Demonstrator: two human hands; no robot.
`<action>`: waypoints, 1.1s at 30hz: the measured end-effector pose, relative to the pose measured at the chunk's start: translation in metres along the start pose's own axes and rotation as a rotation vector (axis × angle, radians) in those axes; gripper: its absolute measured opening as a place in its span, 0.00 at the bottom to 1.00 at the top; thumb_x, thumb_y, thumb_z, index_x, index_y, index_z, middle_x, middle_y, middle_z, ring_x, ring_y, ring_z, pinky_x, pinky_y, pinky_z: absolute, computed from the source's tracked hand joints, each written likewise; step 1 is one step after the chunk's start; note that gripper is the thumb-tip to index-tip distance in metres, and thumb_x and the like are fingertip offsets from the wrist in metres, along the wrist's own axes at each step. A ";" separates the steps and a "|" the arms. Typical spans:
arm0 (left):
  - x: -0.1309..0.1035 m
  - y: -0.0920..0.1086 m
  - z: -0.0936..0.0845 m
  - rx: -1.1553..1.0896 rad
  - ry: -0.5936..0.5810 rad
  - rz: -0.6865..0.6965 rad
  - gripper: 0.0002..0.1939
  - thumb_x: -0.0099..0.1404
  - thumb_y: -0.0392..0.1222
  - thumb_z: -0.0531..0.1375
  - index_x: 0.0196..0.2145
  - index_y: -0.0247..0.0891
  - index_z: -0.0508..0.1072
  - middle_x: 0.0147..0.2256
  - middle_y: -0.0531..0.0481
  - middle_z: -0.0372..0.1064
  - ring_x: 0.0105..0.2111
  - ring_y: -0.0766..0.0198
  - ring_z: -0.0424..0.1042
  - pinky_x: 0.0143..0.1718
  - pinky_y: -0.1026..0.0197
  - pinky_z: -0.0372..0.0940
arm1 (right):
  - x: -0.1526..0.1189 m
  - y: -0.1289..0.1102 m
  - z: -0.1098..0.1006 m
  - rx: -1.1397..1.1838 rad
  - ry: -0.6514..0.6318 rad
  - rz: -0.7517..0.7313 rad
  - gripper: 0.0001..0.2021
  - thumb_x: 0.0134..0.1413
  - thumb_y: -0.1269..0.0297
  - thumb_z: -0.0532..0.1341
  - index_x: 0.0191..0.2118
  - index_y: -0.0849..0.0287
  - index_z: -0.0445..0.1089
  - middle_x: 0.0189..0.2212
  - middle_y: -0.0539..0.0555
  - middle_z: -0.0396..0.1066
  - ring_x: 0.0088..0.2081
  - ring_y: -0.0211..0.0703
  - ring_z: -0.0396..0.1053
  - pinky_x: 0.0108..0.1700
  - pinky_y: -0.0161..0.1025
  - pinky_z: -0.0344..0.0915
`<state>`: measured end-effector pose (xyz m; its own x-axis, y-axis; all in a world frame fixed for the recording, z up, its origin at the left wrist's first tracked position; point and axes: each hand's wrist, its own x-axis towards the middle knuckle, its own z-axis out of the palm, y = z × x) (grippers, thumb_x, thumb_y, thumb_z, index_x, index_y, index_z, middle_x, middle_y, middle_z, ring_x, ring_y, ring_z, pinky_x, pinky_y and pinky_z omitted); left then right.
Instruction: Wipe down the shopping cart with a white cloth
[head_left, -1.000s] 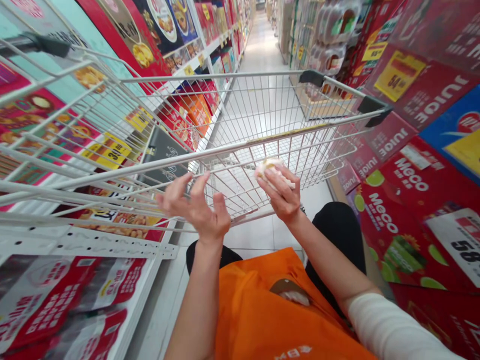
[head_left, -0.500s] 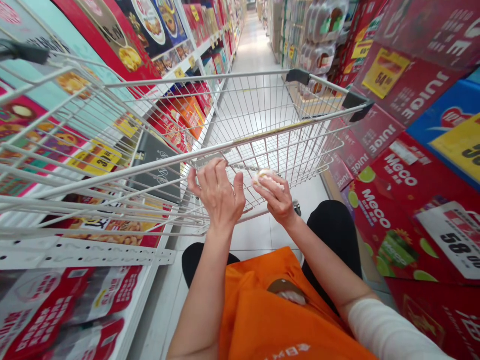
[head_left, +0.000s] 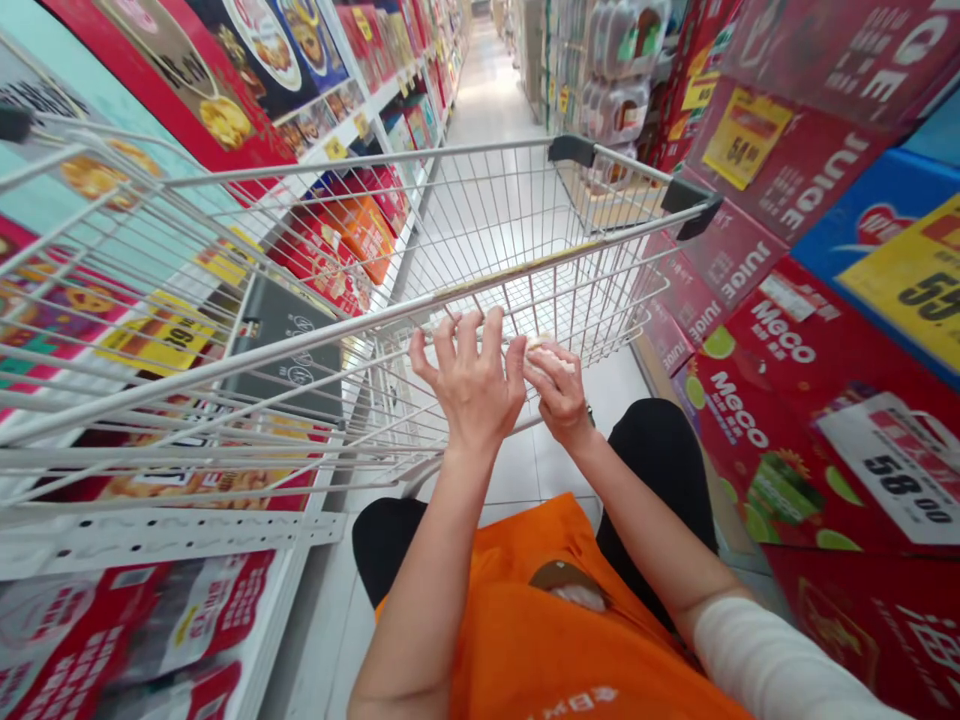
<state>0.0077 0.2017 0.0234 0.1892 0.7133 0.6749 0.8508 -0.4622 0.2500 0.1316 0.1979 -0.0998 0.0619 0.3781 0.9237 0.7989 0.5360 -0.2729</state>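
Observation:
A wire shopping cart [head_left: 517, 268] stretches across the view in front of me, turned sideways. My left hand [head_left: 478, 385] is at its near side, fingers spread and slightly bent against or just before the wires; whether they touch is unclear. Its thumb lies close to my right hand [head_left: 559, 395]. Between the fingers of that right hand is a crumpled white wipe [head_left: 551, 350], partly hidden by them, held near the lower wires of the cart. A dark grey sign panel [head_left: 289, 350] with white print shows through the cart's left part.
Shelves with boxed snacks [head_left: 322, 265] and yellow price tags line the left. Stacked red drink cartons [head_left: 765, 380] stand close on the right, with wrapped bottle packs [head_left: 619, 80] farther back. The tiled aisle [head_left: 491, 90] runs ahead between them. My bent knees flank an orange apron [head_left: 525, 620].
My left hand has moved right, up to beside my right hand, its fingers spread wider. The right hand keeps the wipe and has shifted slightly. The view has turned a little.

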 end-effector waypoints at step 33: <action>0.006 -0.023 0.002 0.007 -0.022 0.032 0.21 0.74 0.56 0.47 0.51 0.45 0.72 0.47 0.40 0.72 0.57 0.42 0.61 0.64 0.30 0.33 | 0.016 0.048 -0.027 -0.047 -0.045 0.058 0.23 0.65 0.80 0.52 0.52 0.49 0.77 0.49 0.54 0.77 0.58 0.48 0.69 0.61 0.58 0.74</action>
<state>-0.0094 0.2172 0.0203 0.2271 0.7097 0.6669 0.8477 -0.4811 0.2234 0.1871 0.2094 -0.0913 0.0828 0.4419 0.8932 0.8223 0.4761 -0.3118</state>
